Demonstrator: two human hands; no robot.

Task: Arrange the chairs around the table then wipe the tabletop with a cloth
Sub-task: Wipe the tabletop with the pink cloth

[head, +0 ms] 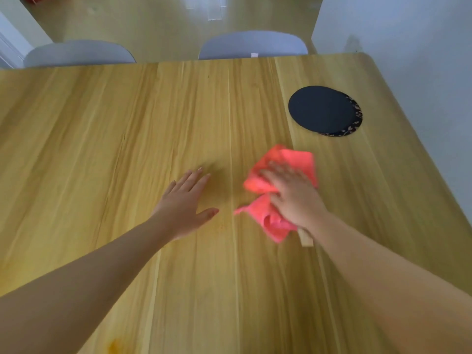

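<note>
Pushed in at the far edge of the tabletop (102, 149), toward its left end: a grey chair (79, 53), only the rounded back in view. Close to the near edge, left of centre: a small orange smear (113, 346). From the near-left corner, a bare forearm stretched diagonally toward the middle of the surface, ending in the left hand (185, 205): palm down, fingers straight and close together, thumb splayed out to the right, holding nothing. Resting on the wood or just above it, impossible to tell. At the far edge again, right of centre: a second grey chair (252, 44), likewise tucked in. Right of the middle of the surface, just beside the left hand: the pink cloth (281, 159), bunched and lying on the wood. Pressed flat on top of it, the right hand (293, 195), fingers extended and spread rather than curled, somewhat blurred, forearm coming in from the near-right corner. Half hidden under that wrist: a small pale wooden piece (306, 240). Toward the far-right corner, well apart from the cloth: a black round mat (321, 109) stacked on a patterned mat (356, 118), only the lower one's rim showing.
</note>
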